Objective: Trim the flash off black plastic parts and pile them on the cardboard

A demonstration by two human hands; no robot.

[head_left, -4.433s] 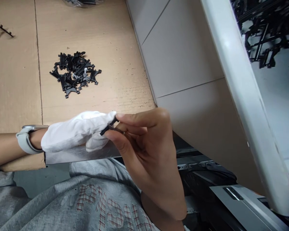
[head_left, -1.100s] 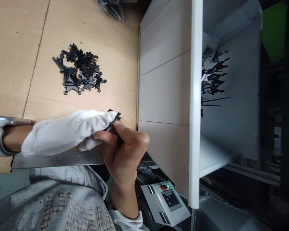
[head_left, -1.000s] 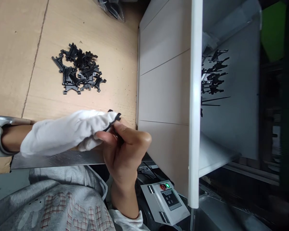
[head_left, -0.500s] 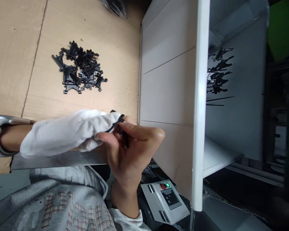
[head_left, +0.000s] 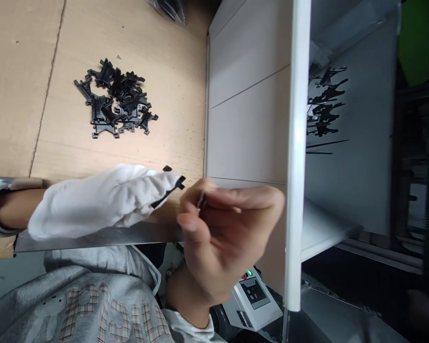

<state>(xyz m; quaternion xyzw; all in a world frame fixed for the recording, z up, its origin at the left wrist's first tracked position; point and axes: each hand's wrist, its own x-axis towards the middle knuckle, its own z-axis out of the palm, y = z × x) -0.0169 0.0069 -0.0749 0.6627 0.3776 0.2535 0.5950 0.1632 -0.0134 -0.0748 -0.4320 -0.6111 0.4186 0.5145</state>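
My left hand [head_left: 105, 200], in a white glove, is closed on a black plastic part [head_left: 166, 191]. Its forked ends stick out past the gloved fingertips, and the rest of it is covered. Just to the right, my bare right hand [head_left: 229, 233] is curled, somewhat blurred by motion. Between its thumb and fingers shows a small dark piece [head_left: 201, 201], too blurred and covered to name. Farther back on the cardboard surface [head_left: 175, 95] lies a loose pile of similar black plastic parts [head_left: 119, 100].
A white panel wall [head_left: 250, 105] rises right of the cardboard. Beyond its pale edge [head_left: 296, 157], more black parts [head_left: 325, 102] lie on a white surface. A control box [head_left: 253, 297] with a green light sits below. A clear bag [head_left: 169, 10] lies at the back.
My right hand has moved right, away from the black part in my left hand, with the small dark piece in its fingers. The gloved left hand has barely moved.
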